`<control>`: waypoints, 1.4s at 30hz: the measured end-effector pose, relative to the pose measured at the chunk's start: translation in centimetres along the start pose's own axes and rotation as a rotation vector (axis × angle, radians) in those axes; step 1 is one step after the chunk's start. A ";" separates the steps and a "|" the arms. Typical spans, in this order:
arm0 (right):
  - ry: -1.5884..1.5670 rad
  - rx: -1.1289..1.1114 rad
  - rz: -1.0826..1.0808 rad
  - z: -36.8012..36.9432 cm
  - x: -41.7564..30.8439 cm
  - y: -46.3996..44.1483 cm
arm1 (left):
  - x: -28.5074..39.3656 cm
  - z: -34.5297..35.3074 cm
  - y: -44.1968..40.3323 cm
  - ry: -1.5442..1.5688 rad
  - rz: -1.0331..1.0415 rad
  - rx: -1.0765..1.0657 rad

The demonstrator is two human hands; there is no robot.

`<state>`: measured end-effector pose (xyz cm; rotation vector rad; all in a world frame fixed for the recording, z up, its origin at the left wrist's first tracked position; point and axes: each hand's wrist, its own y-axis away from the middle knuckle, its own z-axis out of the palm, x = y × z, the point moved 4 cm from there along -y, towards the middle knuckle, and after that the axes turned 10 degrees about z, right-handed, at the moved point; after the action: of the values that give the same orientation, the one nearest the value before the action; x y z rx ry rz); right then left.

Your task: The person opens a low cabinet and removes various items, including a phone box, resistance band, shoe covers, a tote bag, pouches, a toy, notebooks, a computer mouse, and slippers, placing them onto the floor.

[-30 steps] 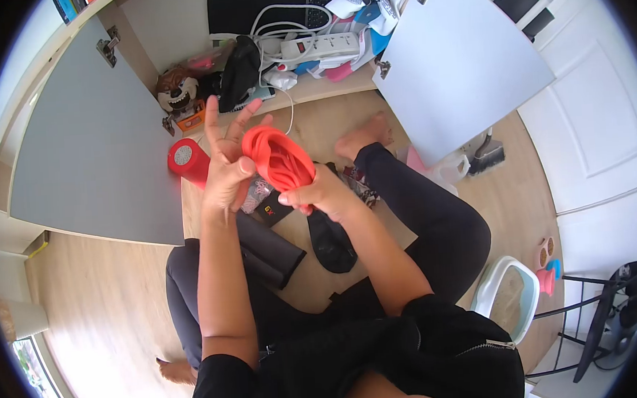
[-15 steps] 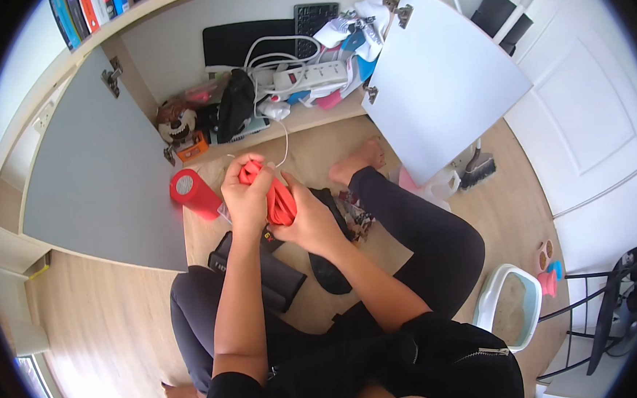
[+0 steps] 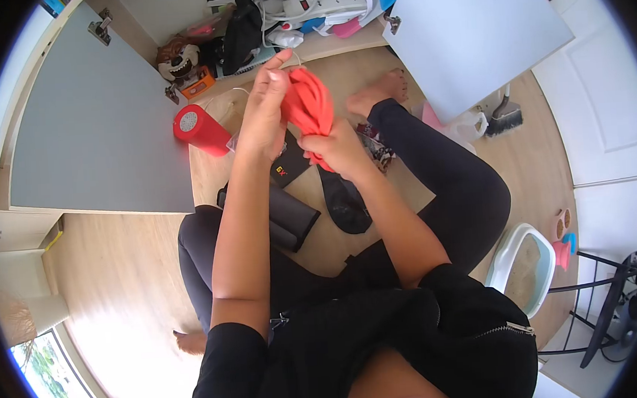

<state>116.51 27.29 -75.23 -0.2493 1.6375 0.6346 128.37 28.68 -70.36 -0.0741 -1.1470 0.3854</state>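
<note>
A bundled strip of soft red fabric point(image 3: 310, 103), twisted and folded into loops, is held up between my two hands above the floor. My left hand point(image 3: 261, 117) is against its left side, index finger pointing up and thumb beside the fabric; the other fingers are partly hidden. Closed around the lower end is my right hand point(image 3: 337, 148), with a bit of red showing below it. Under my hands lie a black flat box point(image 3: 287, 164) with a "GX" mark, a dark padded case point(image 3: 291, 221) and a black pouch point(image 3: 346, 204).
A red cylinder point(image 3: 201, 129) stands by the open left cabinet door point(image 3: 103, 132). The other door point(image 3: 476, 36) hangs open at right. The cabinet holds a power strip point(image 3: 325, 5), cables and a dog-head toy point(image 3: 177, 58). A litter box point(image 3: 492, 272) sits at right.
My head view has tipped down, so the scene sits higher in the picture. The red fabric has turned more upright, and my right hand has moved to grip its lower end.
</note>
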 end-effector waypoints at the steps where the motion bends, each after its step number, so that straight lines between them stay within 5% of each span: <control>1: -0.200 -0.125 0.038 -0.1 0.3 -0.2 | -0.1 -0.7 -0.2 -0.006 -0.001 0.003; 5: -0.572 -0.444 0.189 -0.3 0.6 0.2 | -1.8 -2.5 -0.3 0.186 -0.016 0.018; 10: -0.573 -0.594 0.300 0.6 1.1 0.5 | -3.7 -1.5 0.5 0.376 -0.093 -0.188; 11: -0.486 -0.552 0.282 0.6 1.4 0.2 | -3.2 -0.6 0.5 0.363 -0.096 -0.253; 15: -0.164 -0.294 0.293 0.8 2.0 -0.7 | -5.8 -2.2 -0.2 0.089 -0.136 0.211; 17: -0.157 -0.233 0.243 1.4 2.6 -1.0 | -6.5 -2.8 -0.3 0.035 -0.133 0.225; 19: 0.216 0.250 -0.247 0.4 1.8 -0.7 | -6.8 -3.7 -0.1 0.016 -0.038 0.314; 21: 0.322 0.240 -0.257 -0.1 2.1 -1.2 | -7.1 -4.1 0.3 0.046 -0.105 0.240; 23: 0.151 -0.047 0.166 -0.4 3.7 -2.1 | -8.2 -5.0 0.7 0.011 -0.148 0.276; 24: 0.155 -0.044 0.171 -0.9 4.1 -2.6 | -8.7 -5.3 1.0 0.016 -0.152 0.276; 27: 0.092 0.114 0.207 -3.5 9.8 -7.1 | -8.1 -7.1 1.6 -0.313 0.016 0.280; 29: 0.291 0.393 0.021 -6.4 14.4 -10.6 | -6.8 -7.3 3.5 -0.205 -0.190 0.302; 33: 0.705 0.583 0.033 -9.1 15.1 -10.3 | -6.3 -9.2 5.9 -0.183 -0.287 0.293; 36: 0.760 0.758 0.367 -9.5 15.8 -9.6 | -7.0 -10.5 6.9 -0.125 -0.300 0.344; 42: 0.880 0.894 0.444 -12.0 16.2 -10.3 | -7.5 -10.6 7.0 -0.025 -0.305 0.364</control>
<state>108.73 15.56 -92.98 0.5902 2.6890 0.0194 133.39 34.18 -83.04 0.4213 -1.0768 0.3174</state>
